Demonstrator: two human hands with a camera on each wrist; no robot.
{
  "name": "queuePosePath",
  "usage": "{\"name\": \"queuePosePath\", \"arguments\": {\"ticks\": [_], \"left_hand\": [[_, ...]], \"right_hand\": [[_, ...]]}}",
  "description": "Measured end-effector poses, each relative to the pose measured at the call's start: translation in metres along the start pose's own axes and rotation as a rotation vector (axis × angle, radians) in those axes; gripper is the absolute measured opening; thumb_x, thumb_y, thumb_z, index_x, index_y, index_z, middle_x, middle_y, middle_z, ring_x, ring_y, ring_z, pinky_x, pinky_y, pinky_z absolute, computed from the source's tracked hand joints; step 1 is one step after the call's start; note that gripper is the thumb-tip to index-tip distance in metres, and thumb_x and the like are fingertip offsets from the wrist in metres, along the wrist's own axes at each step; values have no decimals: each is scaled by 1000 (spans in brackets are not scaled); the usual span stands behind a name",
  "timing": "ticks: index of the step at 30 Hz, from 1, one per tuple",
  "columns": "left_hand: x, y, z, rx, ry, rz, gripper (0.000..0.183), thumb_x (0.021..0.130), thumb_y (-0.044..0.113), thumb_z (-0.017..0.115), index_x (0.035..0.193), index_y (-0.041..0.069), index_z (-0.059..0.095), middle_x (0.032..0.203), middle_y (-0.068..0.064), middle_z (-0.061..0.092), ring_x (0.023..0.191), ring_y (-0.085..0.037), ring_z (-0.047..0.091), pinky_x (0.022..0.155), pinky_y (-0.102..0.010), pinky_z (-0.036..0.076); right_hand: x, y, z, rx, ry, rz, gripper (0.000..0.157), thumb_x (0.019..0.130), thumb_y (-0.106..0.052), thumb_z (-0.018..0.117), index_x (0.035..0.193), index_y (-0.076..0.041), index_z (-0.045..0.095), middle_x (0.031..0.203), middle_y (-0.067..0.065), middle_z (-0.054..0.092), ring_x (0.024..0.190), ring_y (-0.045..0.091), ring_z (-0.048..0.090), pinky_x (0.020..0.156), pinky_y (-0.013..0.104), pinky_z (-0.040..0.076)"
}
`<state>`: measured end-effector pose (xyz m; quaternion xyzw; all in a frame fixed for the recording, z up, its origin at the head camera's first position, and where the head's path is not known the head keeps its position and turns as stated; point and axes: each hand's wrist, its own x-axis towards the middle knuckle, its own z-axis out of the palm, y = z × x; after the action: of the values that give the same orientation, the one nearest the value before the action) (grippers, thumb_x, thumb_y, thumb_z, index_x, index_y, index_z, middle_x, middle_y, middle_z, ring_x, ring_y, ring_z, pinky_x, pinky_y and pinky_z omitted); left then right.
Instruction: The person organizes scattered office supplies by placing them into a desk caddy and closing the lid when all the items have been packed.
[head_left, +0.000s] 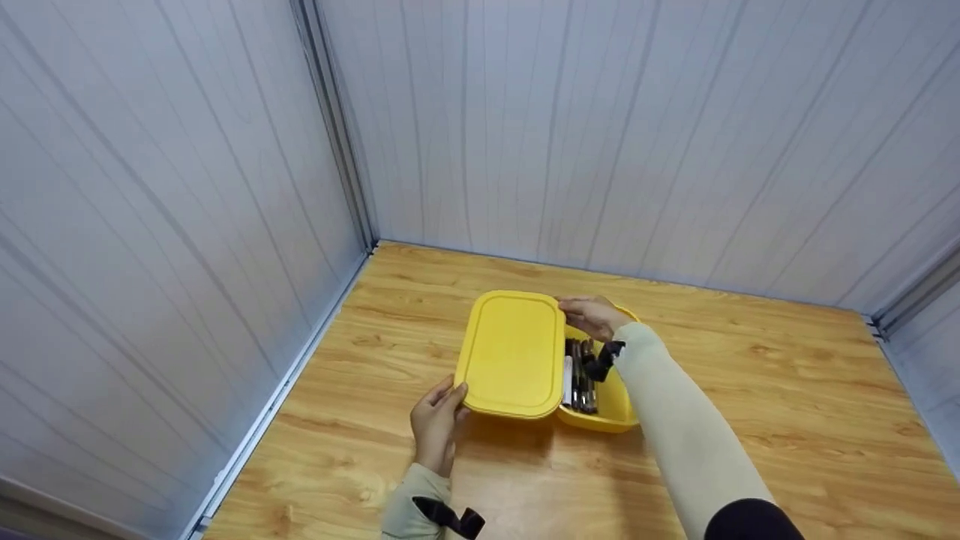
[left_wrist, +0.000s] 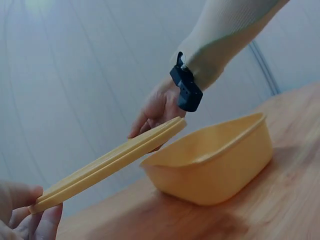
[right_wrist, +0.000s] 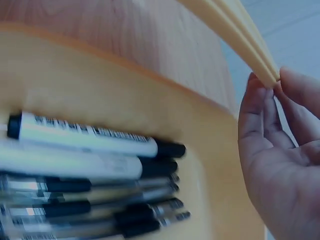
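Observation:
A yellow rectangular lid [head_left: 511, 354] is held in the air, tilted, over the left part of a yellow plastic box [head_left: 618, 397]. My left hand [head_left: 436, 421] pinches its near left corner between thumb and fingers. At the far right corner my right hand [head_left: 594, 315] pinches the lid's edge, above the box. Inside the box lie white markers [right_wrist: 90, 137] with black caps and several clear pens [right_wrist: 100, 207] side by side. In the head view the lid covers the box's left part.
The box stands on a wood-grain tabletop [head_left: 757, 390]. Pale panel walls [head_left: 525, 135] rise behind and on the left [head_left: 150, 225], with another at the far right. Black wrist cameras [left_wrist: 186, 87] are strapped over the light sleeves.

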<state>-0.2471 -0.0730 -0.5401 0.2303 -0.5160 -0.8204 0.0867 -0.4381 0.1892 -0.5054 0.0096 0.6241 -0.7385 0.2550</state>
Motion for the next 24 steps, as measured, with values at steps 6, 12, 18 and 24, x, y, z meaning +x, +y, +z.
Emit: {"name": "queuePosePath", "arguments": {"ticks": [6, 12, 18, 24], "left_hand": [[3, -6, 9, -43, 2, -10, 44, 78, 3, 71, 118, -8, 56, 94, -11, 58, 69, -11, 60, 55, -23, 51], [7, -12, 8, -64, -1, 8, 43, 78, 1, 69, 118, -9, 56, 89, -10, 60, 63, -10, 57, 52, -23, 49], [8, -19, 7, -64, -28, -13, 43, 79, 2, 69, 119, -9, 55, 91, -11, 61, 61, -9, 56, 51, -21, 49], [8, -29, 7, -50, -44, -37, 43, 81, 3, 68, 120, -8, 54, 97, -14, 63, 62, -10, 58, 53, -22, 50]], "right_hand": [[-20, -8, -18, -333, 367, -192, 36, 91, -9, 55, 125, 2, 53, 128, 19, 49, 111, 30, 50, 94, 39, 40], [-41, 5, -51, -597, 584, -147, 34, 92, -10, 53, 124, 0, 55, 123, 20, 53, 110, 32, 50, 91, 40, 41], [-48, 28, -69, -458, 592, -32, 35, 87, -6, 53, 121, -1, 58, 119, 21, 55, 87, 25, 56, 68, 29, 49], [-48, 41, -67, -364, 604, -35, 35, 87, -5, 55, 122, -1, 58, 115, 21, 57, 80, 25, 57, 56, 24, 46]]}}
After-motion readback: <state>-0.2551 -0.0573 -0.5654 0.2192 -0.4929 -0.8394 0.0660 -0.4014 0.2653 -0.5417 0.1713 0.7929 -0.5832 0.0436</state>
